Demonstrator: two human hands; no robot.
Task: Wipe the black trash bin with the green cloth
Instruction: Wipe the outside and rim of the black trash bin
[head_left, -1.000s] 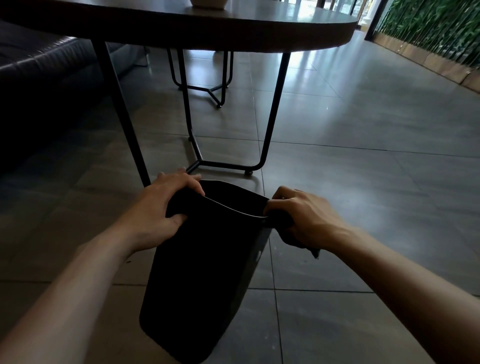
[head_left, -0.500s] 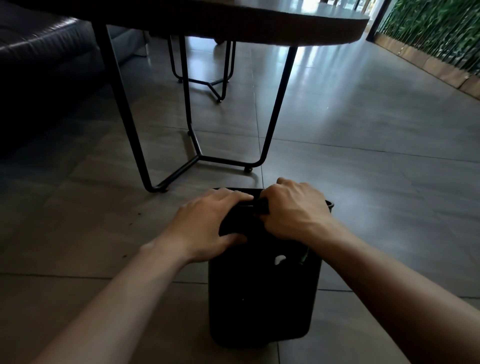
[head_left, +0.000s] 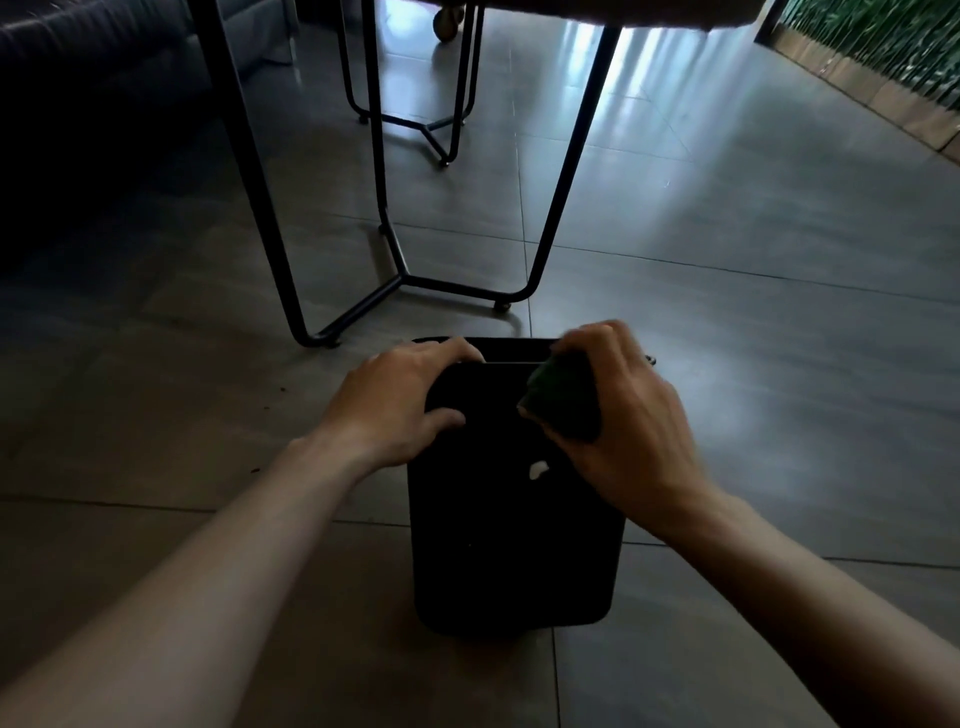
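Note:
The black trash bin (head_left: 509, 551) stands upright on the tiled floor directly below me, its near wall facing me with a small pale spot on it. My left hand (head_left: 400, 410) grips the bin's near rim at the left corner, fingers over the edge and thumb on the outer wall. My right hand (head_left: 618, 415) holds a bunched green cloth (head_left: 558, 397) and presses it against the upper right of the near wall, just under the rim. Most of the cloth is hidden under my palm.
A table with thin black metal legs (head_left: 561, 176) stands just beyond the bin, its base bar (head_left: 452, 286) close to the far rim. A dark sofa (head_left: 78, 93) fills the far left. A planter with green foliage (head_left: 878, 57) runs along the far right.
The bin was tilted at my left a second ago and now stands upright in front of me. My right hand has slid rightwards along the rim, and the green cloth now shows under it.

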